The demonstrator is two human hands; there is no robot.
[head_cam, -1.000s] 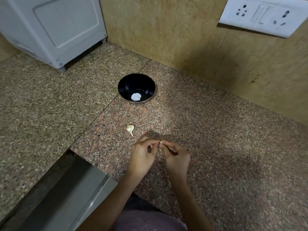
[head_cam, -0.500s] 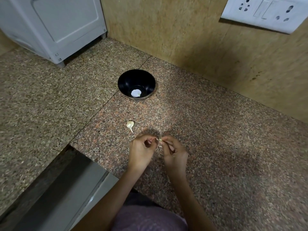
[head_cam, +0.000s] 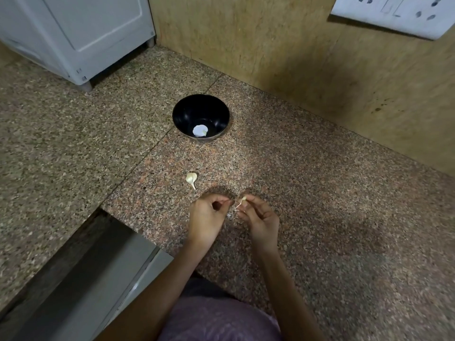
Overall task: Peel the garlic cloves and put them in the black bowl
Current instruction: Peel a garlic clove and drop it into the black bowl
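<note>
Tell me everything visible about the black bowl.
The black bowl is round, deep and glossy, upright on the speckled stone counter near the wall. On its floor lies a white round patch with a pale bit on it; what that is, I cannot tell. Nothing touches the bowl: the left hand and the right hand, pinching a garlic clove, work nearer the camera.

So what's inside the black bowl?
The black bowl holds a white round patch at its bottom, with a small pale bit on it, maybe garlic. The rim hides its near inner wall.
</note>
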